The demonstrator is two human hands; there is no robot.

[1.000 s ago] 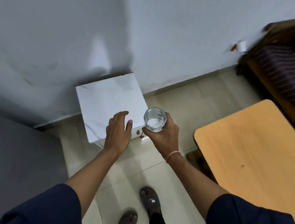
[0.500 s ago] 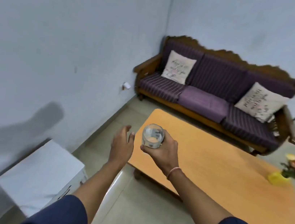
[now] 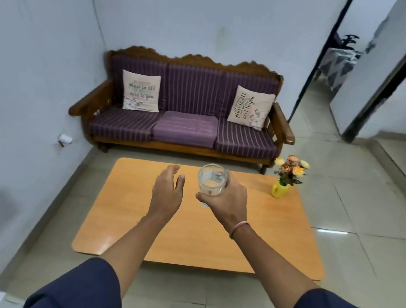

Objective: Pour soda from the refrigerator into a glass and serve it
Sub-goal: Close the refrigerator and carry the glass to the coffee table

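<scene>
Clear glass: a short clear drinking tumbler (image 3: 211, 182) is held upright in the right hand (image 3: 226, 202), above the table top; a pale liquid shows low inside it.
Right hand: fingers (image 3: 234, 184) wrap the far and right sides of the tumbler, thumb (image 3: 202, 197) presses its near lower wall; the grip is closed round the tumbler.
Right wrist: a thin pink band (image 3: 238, 228) circles it, behind the gripping fingers.
Left hand: the left hand (image 3: 166, 192) is empty, fingers loosely spread and slightly curled, thumb (image 3: 180, 181) pointing toward the tumbler; it grasps nothing.
Hand spacing: the left thumb is near the tumbler, a gap between them; no contact.
Surface under fingers: a flat orange-brown wooden coffee table (image 3: 270, 241) with rounded corners lies below both hands.
Right of the right fingers: a small yellow vase of orange and cream flowers (image 3: 287, 177) stands upright on the table's far right corner, well apart from the tumbler.
Beyond the fingertips: a dark wooden sofa with purple striped cushions (image 3: 188, 110) stands against the wall, a printed cream pillow (image 3: 140, 91) at each end.
Sleeves: dark blue sleeves (image 3: 83, 291) cover both upper arms.
Floor: pale glossy tiles (image 3: 361, 207) surround the table.
</scene>
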